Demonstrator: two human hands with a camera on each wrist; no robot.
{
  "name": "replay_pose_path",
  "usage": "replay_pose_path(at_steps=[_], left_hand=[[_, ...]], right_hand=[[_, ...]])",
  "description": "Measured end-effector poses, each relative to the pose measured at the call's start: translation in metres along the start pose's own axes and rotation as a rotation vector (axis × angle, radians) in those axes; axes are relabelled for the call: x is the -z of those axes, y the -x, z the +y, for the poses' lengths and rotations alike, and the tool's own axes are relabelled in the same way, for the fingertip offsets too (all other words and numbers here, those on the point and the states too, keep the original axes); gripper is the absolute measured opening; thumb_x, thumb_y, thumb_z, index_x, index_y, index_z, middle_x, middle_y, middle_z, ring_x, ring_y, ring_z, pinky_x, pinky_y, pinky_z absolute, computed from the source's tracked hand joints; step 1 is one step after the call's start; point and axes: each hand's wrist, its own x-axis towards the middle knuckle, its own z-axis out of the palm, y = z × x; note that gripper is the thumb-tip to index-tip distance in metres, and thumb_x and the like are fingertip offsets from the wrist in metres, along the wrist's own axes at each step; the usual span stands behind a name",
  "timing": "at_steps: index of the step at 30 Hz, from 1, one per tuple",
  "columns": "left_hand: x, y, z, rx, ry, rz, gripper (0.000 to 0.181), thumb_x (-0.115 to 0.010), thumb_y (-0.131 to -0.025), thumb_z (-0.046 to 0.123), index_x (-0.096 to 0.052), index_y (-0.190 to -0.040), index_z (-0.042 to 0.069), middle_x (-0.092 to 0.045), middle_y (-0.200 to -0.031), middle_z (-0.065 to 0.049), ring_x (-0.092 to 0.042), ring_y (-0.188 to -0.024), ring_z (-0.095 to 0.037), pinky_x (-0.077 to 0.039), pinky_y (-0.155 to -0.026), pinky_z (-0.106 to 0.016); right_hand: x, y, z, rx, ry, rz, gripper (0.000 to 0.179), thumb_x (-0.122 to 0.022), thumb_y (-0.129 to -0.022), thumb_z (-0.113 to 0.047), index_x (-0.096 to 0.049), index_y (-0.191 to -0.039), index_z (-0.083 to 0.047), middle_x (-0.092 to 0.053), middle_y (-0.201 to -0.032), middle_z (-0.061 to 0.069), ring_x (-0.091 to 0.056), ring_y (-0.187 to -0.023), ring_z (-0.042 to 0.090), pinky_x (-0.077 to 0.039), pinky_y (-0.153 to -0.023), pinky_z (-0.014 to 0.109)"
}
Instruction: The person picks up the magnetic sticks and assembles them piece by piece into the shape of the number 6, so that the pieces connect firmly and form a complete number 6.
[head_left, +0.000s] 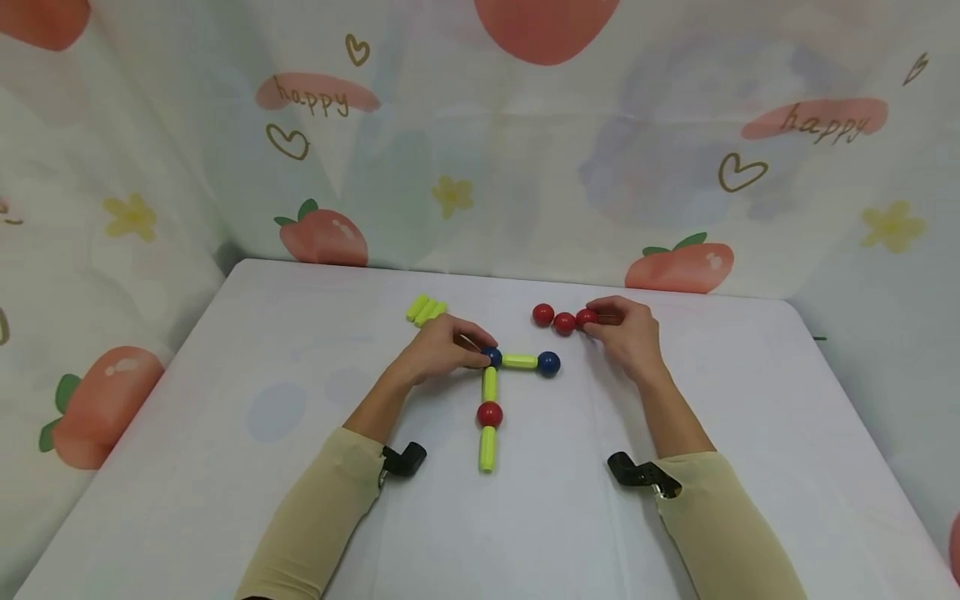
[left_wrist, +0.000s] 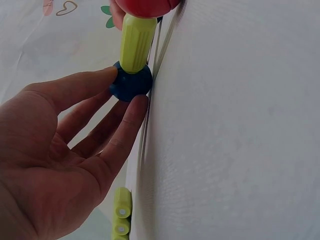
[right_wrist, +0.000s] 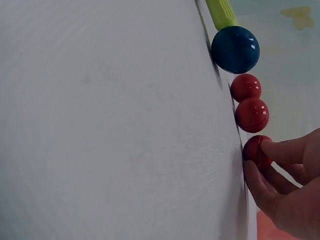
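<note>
My left hand pinches a blue ball at the corner of a joined figure of balls and sticks. From that ball one yellow-green stick runs right to a second blue ball. Another stick comes toward me to a red ball, with a further stick beyond it. At the back right, my right hand holds a red ball between thumb and fingers. Two more red balls lie just left of it.
Several loose yellow-green sticks lie side by side behind my left hand. The white table ends at a back edge just past the balls, against a printed cloth. Black wrist mounts stick out from both sleeves.
</note>
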Motion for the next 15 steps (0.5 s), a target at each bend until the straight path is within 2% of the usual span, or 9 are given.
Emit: replay_pose_path(at_steps=[8, 15], left_hand=[[0.000, 0.002, 0.003, 0.006, 0.001, 0.011, 0.023, -0.082, -0.090, 0.014, -0.081, -0.112, 0.017, -0.076, -0.109, 0.000, -0.067, -0.099, -0.021, -0.057, -0.085, -0.029], [-0.001, 0.003, 0.005, 0.011, 0.003, 0.015, 0.024, -0.082, -0.090, 0.014, -0.081, -0.114, 0.018, -0.076, -0.110, 0.000, -0.067, -0.101, -0.021, -0.057, -0.086, -0.030]], right_hand=[[0.009, 0.012, 0.005, -0.045, -0.013, 0.000, 0.041, -0.071, -0.099, -0.017, -0.063, -0.138, -0.008, -0.063, -0.139, 0.019, -0.060, -0.129, 0.036, -0.052, -0.108, 0.049], [0.020, 0.033, 0.007, -0.019, 0.004, -0.051, 0.042, -0.073, -0.097, -0.023, -0.063, -0.135, -0.010, -0.064, -0.135, 0.016, -0.060, -0.125, 0.033, -0.053, -0.099, 0.037]])
